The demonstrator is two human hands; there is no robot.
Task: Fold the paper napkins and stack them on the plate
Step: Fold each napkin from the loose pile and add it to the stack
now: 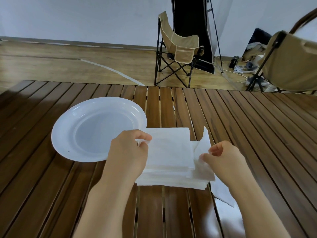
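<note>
A white plate (72,127) with nothing on it sits on the slatted wooden table (248,127), left of centre. Just right of it lies a stack of white paper napkins (169,176). The top napkin (169,148) is held at both sides. My left hand (130,152) pinches its left edge beside the plate's rim. My right hand (223,157) pinches its right edge, where the paper lifts and curls up off the stack. Another loose napkin (223,193) pokes out from under my right forearm.
Two beige folding camp chairs stand beyond the table's far edge, one (178,48) at centre back and one (291,62) at the right. A black panel, tripod legs and cables lie on the wooden floor behind them.
</note>
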